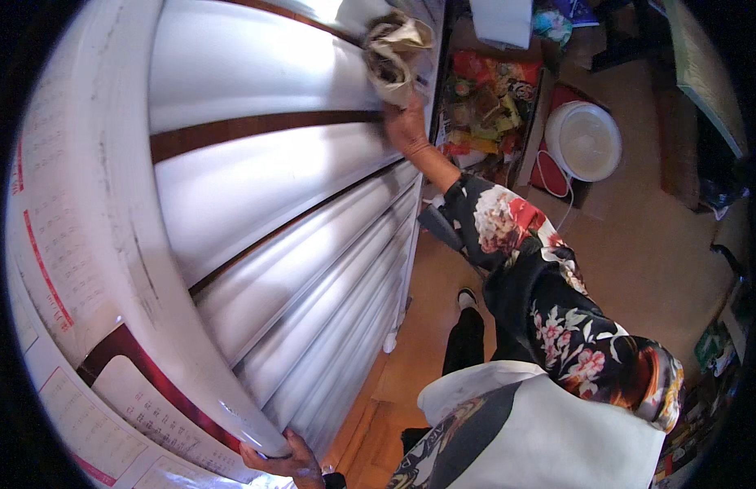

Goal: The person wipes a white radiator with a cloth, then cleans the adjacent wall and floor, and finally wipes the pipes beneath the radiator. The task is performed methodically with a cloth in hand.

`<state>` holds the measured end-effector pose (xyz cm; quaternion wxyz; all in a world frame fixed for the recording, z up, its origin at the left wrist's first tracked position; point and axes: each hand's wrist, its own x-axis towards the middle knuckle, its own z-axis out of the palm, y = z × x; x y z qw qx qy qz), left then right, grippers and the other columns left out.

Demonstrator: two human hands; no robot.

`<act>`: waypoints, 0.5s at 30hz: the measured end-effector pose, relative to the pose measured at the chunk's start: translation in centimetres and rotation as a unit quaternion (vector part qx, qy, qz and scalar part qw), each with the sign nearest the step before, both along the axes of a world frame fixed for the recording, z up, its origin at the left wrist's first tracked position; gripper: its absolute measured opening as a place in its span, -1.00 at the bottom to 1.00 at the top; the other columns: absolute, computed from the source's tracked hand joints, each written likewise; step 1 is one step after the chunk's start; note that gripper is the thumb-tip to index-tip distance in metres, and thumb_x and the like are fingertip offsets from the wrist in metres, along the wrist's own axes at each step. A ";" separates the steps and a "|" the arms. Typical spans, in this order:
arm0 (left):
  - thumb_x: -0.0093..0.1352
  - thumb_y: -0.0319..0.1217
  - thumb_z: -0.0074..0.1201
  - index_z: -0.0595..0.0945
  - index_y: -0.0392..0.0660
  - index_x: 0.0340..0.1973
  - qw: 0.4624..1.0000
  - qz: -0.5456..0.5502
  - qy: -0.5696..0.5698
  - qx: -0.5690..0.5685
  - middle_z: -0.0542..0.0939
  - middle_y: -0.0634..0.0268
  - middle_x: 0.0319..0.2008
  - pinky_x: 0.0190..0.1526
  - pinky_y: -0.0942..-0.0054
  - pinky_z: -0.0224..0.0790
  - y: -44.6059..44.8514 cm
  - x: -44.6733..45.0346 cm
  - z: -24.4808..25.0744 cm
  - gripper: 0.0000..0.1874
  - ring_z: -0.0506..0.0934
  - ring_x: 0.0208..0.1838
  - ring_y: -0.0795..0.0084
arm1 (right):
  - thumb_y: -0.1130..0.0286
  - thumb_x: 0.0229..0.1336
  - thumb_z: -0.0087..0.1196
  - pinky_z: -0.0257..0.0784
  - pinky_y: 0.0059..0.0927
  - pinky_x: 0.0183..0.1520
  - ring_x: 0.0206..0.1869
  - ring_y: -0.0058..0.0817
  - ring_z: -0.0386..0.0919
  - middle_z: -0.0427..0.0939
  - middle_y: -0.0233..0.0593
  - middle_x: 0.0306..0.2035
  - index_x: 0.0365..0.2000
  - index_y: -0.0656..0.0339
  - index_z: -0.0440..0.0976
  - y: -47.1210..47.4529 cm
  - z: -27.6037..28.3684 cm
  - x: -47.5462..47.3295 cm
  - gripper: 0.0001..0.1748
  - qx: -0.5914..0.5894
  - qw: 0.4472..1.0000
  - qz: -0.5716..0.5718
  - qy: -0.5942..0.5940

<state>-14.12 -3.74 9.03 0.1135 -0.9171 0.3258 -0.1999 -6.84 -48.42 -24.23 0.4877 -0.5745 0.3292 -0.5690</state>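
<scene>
White horizontal slats point(249, 147) of a metal panel or rack run across the left and middle of the view. At the slats' far end, my right hand point(408, 122) holds a crumpled beige cloth point(397, 55) against or close over the white surface; some of its fingers are hidden by the cloth. My left hand point(292, 461), at the bottom, curls around the lower end of the thick white rounded frame post point(164, 275). Grey marks show along this post.
Printed sheets point(54, 269) lie beyond the post at left. Right of the slats stand a box of colourful packets point(488, 110) and a round white appliance point(583, 140) with a cord. A foot in a shoe point(468, 299) is on the brown floor point(436, 275).
</scene>
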 end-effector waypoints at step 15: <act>0.17 -0.31 0.15 0.17 -0.34 0.13 0.995 -0.102 -0.002 0.009 0.24 -0.13 0.07 0.14 0.04 0.02 -9.8 4.4 -0.3 -0.28 0.23 0.12 -0.09 | 0.23 0.12 -0.19 0.14 -0.20 0.11 0.06 0.08 0.27 0.38 0.12 -0.02 -0.05 0.30 0.33 2.9 -5.8 -0.8 -0.55 0.370 0.924 -0.088 0.024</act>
